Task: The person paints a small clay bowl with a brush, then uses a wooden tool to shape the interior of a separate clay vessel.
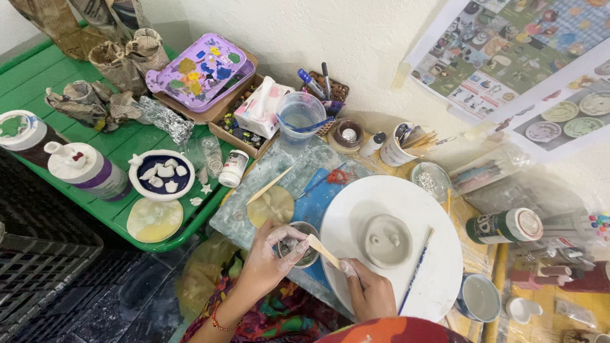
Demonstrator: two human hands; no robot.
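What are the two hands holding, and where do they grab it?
The left hand grips the small bowl around its rim. The right hand pinches the flat wooden stick at its lower end, the tip reaching the bowl.

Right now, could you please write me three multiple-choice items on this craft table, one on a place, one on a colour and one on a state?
1. Where does the grey clay piece lie?
A. on the round white wheel
B. on the green table
C. in the blue bowl

2. What colour is the paint tray near the wall?
A. red
B. purple
C. black

3. How is the small bowl being handled?
A. it stands alone, untouched
B. it lies upside down on the floor
C. the left hand holds it while the right hand puts a wooden stick to it

Answers: 1 A, the clay sits mid-wheel; 2 B, the tray is purple with paint blotches; 3 C, left fingers wrap the bowl and the stick's tip reaches its rim.
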